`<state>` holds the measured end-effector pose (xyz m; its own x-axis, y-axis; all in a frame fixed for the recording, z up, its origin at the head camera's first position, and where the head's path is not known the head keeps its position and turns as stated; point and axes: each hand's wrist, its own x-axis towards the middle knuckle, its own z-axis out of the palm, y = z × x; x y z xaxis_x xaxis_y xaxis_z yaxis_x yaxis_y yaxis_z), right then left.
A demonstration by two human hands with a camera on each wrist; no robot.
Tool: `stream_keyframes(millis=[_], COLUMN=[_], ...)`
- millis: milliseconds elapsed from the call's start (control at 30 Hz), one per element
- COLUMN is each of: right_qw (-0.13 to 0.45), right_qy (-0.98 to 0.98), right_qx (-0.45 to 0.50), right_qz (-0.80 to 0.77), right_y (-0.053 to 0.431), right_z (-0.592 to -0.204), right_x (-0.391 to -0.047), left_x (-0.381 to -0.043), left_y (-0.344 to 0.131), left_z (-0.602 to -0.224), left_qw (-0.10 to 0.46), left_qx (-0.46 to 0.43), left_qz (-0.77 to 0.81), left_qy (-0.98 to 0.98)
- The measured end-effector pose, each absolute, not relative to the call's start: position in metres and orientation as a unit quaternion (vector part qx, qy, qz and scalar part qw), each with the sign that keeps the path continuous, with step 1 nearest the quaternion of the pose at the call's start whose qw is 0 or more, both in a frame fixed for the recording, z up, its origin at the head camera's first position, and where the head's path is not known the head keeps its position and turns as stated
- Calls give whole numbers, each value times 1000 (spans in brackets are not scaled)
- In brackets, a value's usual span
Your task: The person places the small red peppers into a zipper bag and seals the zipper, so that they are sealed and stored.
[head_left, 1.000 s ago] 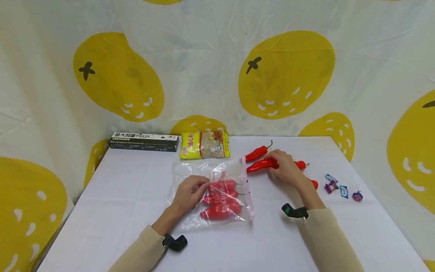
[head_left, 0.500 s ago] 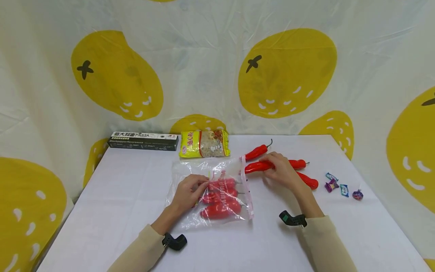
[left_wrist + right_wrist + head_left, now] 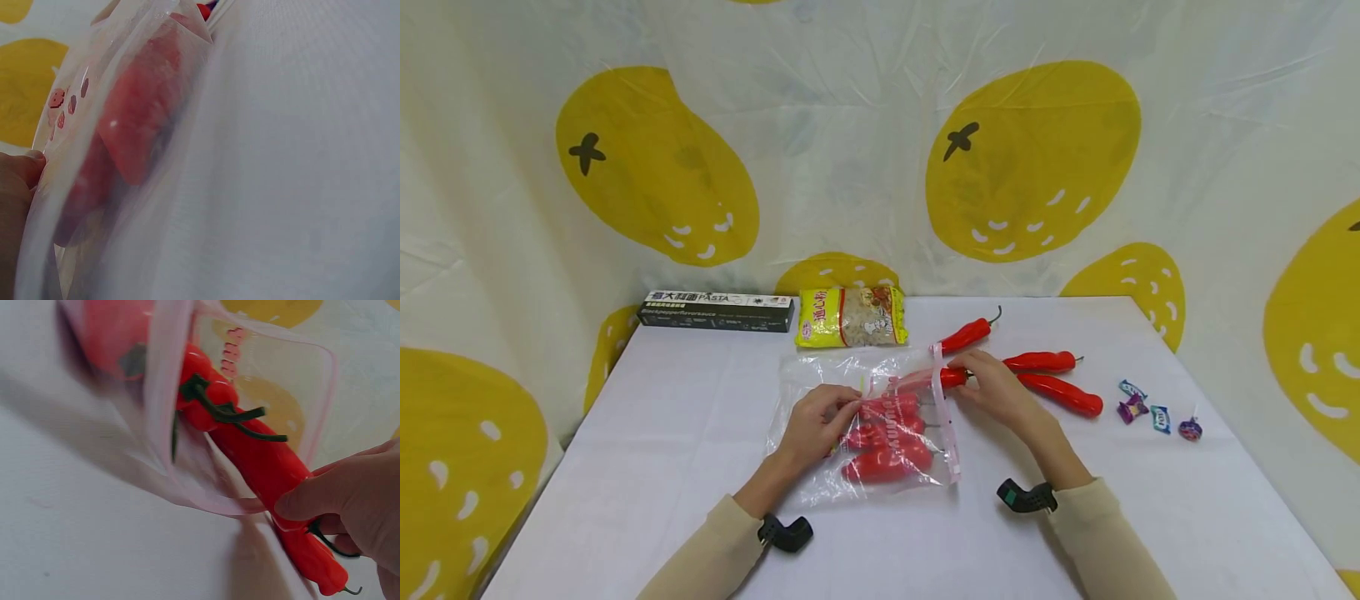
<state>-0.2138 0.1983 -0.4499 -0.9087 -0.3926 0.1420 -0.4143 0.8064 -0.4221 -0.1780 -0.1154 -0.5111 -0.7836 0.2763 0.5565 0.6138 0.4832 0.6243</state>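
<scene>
A clear zip bag [image 3: 820, 367] with a pink edge lies on the white table, its mouth to the right. Several red chili peppers [image 3: 887, 465] show through its plastic. My left hand [image 3: 808, 425] pinches the bag's upper layer near the middle, and its thumb [image 3: 28, 167] shows at the plastic in the left wrist view. My right hand [image 3: 1000, 390] grips a red chili pepper [image 3: 262, 462] near its stem end at the mouth. That pepper's front part is inside the bag; its green stem sticks out beside my fingers.
Two loose chili peppers [image 3: 1062, 395] lie right of my right hand, and another [image 3: 967, 335] lies behind the bag's mouth. A yellow pasta packet [image 3: 852, 318] and black pasta box [image 3: 717, 313] stand at the back. Several wrapped candies [image 3: 1132, 409] lie far right.
My right hand has moved left, sliding the chili pepper through the bag's mouth. The two peppers behind it are more exposed. My left hand has stayed in place on the bag.
</scene>
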Motion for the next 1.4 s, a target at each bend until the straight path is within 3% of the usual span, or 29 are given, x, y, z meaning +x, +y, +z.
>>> stream_keyframes(millis=[167, 733, 1167, 1400], right_qw=[51, 18, -35, -20], right_qy=[-945, -921, -908, -902], right_qx=[237, 174, 189, 199], right_qz=[219, 348, 373, 383], right_y=[191, 178, 179, 194], right_z=[-458, -476, -480, -471], right_x=[-214, -218, -220, -226], left_x=[-178, -179, -178, -179], left_y=[-116, -117, -115, -115], left_z=[-510, -510, -512, -513], left_qw=[190, 192, 192, 191], left_qx=[-262, -261, -260, -259], left_qz=[-433, -434, -435, -434], left_qy=[-841, -841, -840, -841])
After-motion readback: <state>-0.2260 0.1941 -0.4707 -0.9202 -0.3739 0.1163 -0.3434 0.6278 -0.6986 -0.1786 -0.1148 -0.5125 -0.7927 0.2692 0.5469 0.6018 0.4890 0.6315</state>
